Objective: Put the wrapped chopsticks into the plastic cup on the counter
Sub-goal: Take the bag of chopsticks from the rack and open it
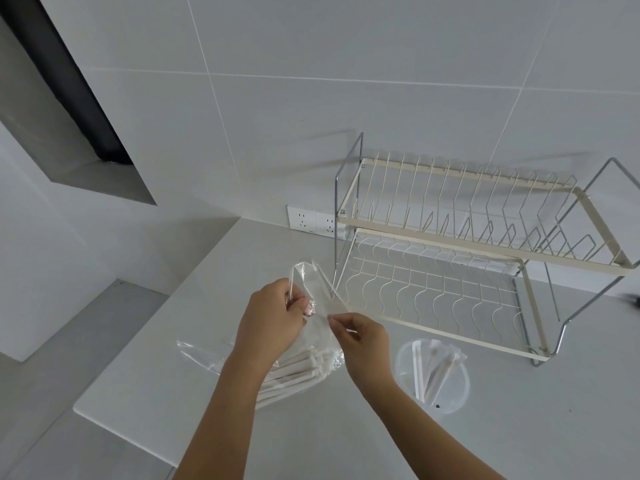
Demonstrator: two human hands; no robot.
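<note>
A clear plastic bag point(313, 289) full of wrapped chopsticks point(298, 375) lies on the white counter point(194, 341) in front of me. My left hand point(273, 317) grips the bag's open upper edge on its left side. My right hand point(360, 337) pinches the bag's right edge, and the mouth is held up between both hands. The wrapped chopsticks inside point toward the lower left, partly hidden by my left forearm. A clear plastic cup point(453, 393) stands to the right of my right wrist, with a few wrapped chopsticks point(438, 370) leaning inside it.
A two-tier cream wire dish rack point(450, 223) with chrome legs stands behind the cup against the tiled wall. A double wall socket point(313, 220) sits left of it. The counter's edge drops off at the left and lower left.
</note>
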